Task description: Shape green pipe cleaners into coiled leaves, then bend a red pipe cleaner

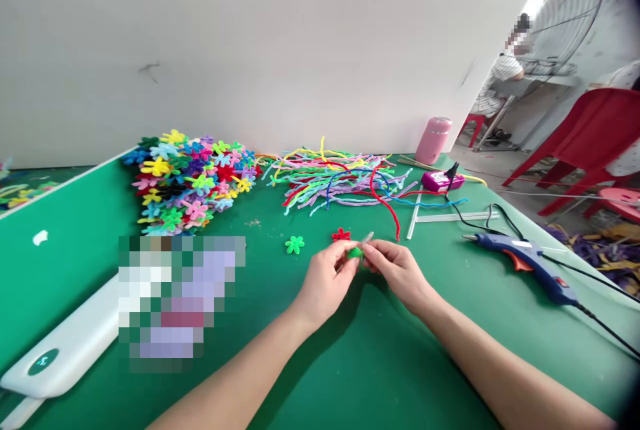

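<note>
Above the green tabletop, my left hand (323,280) is closed, fingertips pinching a small fuzzy green pipe cleaner piece (355,253). My right hand (397,270) meets it from the other side, its thumb and fingers also closed at the green piece. A short pale, shiny tip (369,237) sticks up between the fingertips; I cannot make out what it belongs to. Just beyond the hands lies a red pipe cleaner flower (341,235), partly covered by my left hand. A green pipe cleaner flower (295,245) rests farther left.
Many colourful flowers (195,183) are heaped at back left, beside loose pipe cleaners (340,180). Clear glue sticks (455,217), a blue glue gun (525,260) with its cord, a magenta power socket (443,181) and a pink bottle (433,140) occupy the right. A white lamp-like device (65,343) lies left.
</note>
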Demonstrator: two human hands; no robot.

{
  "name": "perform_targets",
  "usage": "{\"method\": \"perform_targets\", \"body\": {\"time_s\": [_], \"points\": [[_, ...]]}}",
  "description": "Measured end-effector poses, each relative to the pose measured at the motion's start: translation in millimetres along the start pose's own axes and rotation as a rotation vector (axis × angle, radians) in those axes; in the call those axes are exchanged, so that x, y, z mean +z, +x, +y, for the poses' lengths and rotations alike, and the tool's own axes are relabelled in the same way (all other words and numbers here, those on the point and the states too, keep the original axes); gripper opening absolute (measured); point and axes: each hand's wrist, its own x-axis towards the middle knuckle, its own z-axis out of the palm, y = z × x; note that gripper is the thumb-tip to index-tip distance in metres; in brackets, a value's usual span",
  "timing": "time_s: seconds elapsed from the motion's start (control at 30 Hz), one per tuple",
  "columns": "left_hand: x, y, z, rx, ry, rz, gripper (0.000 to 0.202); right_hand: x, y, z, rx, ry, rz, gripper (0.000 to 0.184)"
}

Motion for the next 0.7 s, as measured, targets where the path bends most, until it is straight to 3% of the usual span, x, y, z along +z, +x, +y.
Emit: {"method": "perform_targets", "body": {"time_s": [0.23,0.37,0.7], "points": [[-4.2,7.6,-5.4,-0.087,-0.168,0.041,0.024,1.9,12.7,-8.0,0.007,-0.171,-0.108,0.028],[-4.3,8.2,-10.7,-0.087,-0.191,0.077,0.023,8.4,15.3,-7.2,0.050,-0.195,-0.088,0.029],[-3.4,-7.8,-15.4,-0.045,-0.066,0.100,0.024,13.5,-5.4,-0.1,-0.083,-0.405,-0.074,0.024]]}}
